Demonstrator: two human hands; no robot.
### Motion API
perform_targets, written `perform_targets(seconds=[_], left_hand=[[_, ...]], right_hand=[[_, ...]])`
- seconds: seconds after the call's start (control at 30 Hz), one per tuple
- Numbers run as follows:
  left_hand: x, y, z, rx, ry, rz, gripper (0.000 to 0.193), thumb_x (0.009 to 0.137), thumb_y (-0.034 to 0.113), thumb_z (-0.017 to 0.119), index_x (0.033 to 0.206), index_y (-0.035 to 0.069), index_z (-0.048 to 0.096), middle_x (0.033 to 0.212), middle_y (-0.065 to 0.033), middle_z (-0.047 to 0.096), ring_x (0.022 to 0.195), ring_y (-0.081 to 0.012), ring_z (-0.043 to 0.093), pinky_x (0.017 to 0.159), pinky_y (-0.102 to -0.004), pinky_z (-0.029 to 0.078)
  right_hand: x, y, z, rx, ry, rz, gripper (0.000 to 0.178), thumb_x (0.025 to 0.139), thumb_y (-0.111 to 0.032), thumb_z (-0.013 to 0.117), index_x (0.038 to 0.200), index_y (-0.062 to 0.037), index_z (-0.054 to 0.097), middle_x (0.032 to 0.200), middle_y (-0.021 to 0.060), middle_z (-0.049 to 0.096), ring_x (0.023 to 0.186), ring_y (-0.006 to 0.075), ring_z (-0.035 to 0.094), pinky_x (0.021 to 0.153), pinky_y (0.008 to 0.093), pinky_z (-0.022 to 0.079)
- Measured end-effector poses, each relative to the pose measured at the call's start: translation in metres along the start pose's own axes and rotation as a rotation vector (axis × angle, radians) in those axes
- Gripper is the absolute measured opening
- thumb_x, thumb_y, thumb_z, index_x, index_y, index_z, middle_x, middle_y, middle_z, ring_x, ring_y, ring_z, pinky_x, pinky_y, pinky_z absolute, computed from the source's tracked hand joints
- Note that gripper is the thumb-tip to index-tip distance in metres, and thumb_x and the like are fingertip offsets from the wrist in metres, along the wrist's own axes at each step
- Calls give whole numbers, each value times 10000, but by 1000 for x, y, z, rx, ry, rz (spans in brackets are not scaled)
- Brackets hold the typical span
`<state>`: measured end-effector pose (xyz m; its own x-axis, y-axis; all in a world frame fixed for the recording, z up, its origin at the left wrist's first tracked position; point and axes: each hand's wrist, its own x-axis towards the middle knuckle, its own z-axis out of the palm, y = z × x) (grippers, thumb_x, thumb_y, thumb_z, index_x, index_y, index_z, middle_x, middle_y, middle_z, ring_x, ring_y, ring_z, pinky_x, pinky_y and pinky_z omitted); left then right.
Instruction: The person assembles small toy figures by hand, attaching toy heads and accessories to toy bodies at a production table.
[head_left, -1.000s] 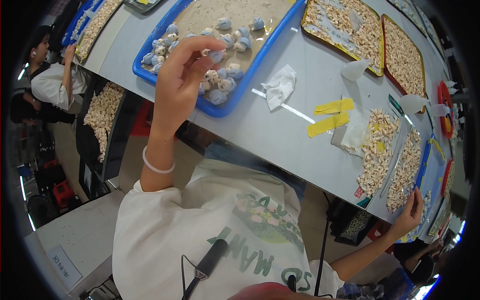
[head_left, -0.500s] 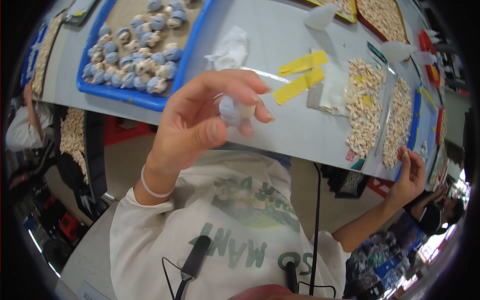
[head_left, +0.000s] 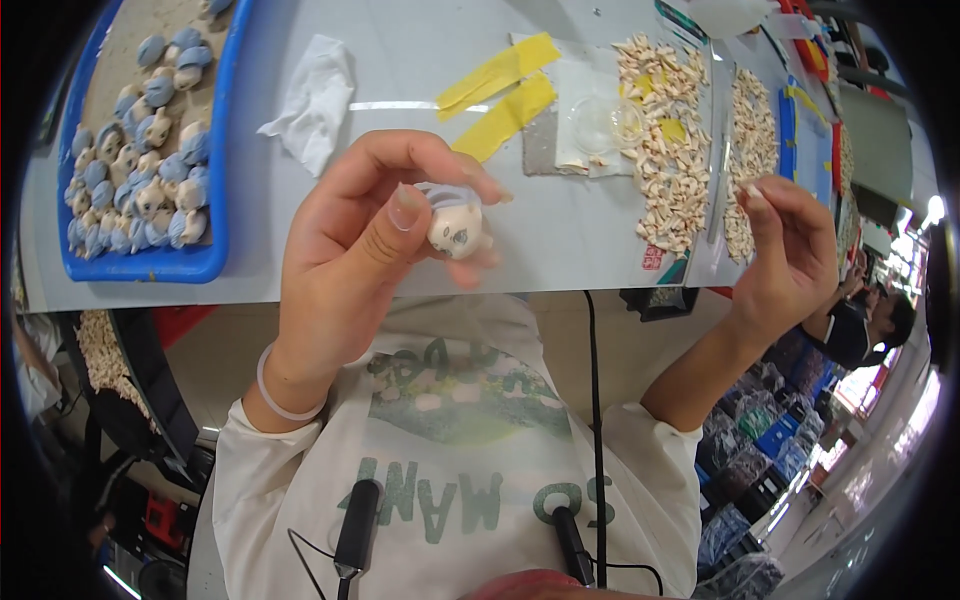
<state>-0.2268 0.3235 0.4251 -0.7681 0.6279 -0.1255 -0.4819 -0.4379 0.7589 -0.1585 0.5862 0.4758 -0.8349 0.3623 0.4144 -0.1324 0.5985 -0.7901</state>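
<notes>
My left hand (head_left: 345, 245) is closed round a small figurine head (head_left: 455, 232) with a pale face and a light blue cap, held above the table's near edge. The face side is turned toward me. At the right, my right hand (head_left: 790, 255) has thumb and forefinger pinched on a tiny pale piece (head_left: 752, 191), raised near the strip of small pieces (head_left: 750, 130). A broader pile of like cream pieces (head_left: 672, 175) lies to its left. Many blue-capped figurines (head_left: 150, 190) fill a blue tray (head_left: 150, 270) at the far left.
A crumpled white tissue (head_left: 315, 100) lies beyond my left hand. Two yellow tape strips (head_left: 500, 75) are stuck to the grey table (head_left: 400, 60). A clear round lid or dish (head_left: 595, 125) sits by the pile. Another person (head_left: 860, 320) is at the far right.
My right hand has risen from the small pieces, now pinching one. The left hand has turned the figurine so its face shows. The whole view has shifted, moving the tray leftward.
</notes>
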Motion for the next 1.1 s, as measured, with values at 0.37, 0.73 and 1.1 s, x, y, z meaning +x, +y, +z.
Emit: perform_targets(seconds=[0.37, 0.73, 1.1], left_hand=[[8, -6, 10, 41, 104, 25, 453, 828, 364, 542, 1058, -18, 460, 954, -137, 515, 711, -176, 580, 542, -198, 458], [10, -5, 5, -35, 69, -13, 485, 764, 346, 642, 1041, -17, 479, 966, -143, 526, 751, -174, 581, 541, -194, 460], [7, -4, 12, 26, 140, 50, 467, 707, 269, 713, 1006, -7, 485, 946, -134, 542, 787, -179, 570, 591, -201, 460]], right_hand=[[48, -10, 50, -230, -537, -122, 131, 657, 32, 655, 767, 23, 585, 790, 63, 543, 761, 138, 488, 690, 228, 367], [54, -13, 57, -412, -569, -166, 128, 607, 13, 674, 708, 6, 595, 763, 50, 530, 749, 143, 492, 700, 237, 367], [34, -12, 49, -55, -428, -81, 154, 653, 6, 659, 773, 25, 565, 796, 81, 509, 763, 167, 462, 700, 263, 356]])
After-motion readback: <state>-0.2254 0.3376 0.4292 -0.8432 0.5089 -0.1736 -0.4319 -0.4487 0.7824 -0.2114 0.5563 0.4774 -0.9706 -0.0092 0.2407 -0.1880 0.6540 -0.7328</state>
